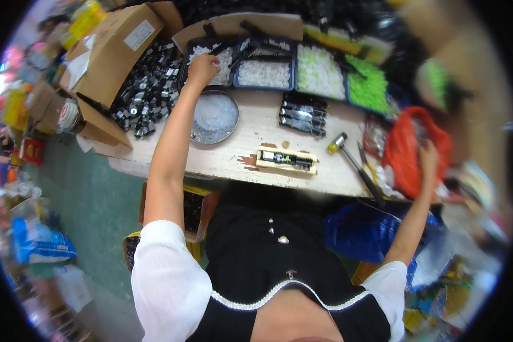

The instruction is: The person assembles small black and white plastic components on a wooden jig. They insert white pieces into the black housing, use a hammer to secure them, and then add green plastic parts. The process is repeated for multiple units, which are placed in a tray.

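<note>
My left hand (202, 70) is over the leftmost dark tray (232, 80) of small white pieces at the back of the table. Its fingers are curled together, and what they hold is too small to make out. On the right, my right hand (428, 153) reaches into an open red plastic bag (403, 165); its fingertips are hidden there. Between the two arms, a cream-coloured holder (285, 170) lies near the front edge, with a black assembly (290, 160) carrying white and green bits in it. A round metal dish (231, 126) of clear-white pieces lies beside my left forearm.
A hammer (356, 165) lies near the red bag. Black parts (303, 114) lie in a row behind the holder. Trays of white (265, 75), pale green (319, 71) and bright green pieces (367, 85) line the back. A cardboard box (111, 54) stands by heaped black-and-silver parts (148, 85).
</note>
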{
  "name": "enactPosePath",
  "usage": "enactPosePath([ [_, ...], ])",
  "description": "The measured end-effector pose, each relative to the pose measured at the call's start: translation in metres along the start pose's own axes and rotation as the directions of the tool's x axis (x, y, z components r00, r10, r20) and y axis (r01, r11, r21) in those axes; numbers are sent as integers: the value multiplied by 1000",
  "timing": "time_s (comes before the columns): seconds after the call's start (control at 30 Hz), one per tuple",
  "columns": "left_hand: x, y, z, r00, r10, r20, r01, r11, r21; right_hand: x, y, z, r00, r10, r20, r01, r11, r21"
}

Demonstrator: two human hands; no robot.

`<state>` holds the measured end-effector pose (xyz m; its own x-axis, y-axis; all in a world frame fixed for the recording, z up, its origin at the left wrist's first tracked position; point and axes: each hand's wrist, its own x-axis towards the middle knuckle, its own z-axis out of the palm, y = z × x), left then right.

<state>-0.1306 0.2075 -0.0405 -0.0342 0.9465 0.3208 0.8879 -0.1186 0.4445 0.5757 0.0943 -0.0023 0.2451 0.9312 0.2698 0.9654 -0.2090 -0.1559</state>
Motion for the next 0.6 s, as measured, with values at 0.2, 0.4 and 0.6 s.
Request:
enactPosePath([
  [0.2,-16,21,-36,975,-213,66,215,823,-527,-22,0,-17,992,53,119,-81,965,251],
  [0.4,-29,16,-48,952,-307,13,191,557,-808,-21,-20,-19,983,86,165,-147,904,402],
  [0.6,-67,31,-63,953,-303,21,151,413,-898,-20,2,-9,983,108,146,-159,898,410],
])
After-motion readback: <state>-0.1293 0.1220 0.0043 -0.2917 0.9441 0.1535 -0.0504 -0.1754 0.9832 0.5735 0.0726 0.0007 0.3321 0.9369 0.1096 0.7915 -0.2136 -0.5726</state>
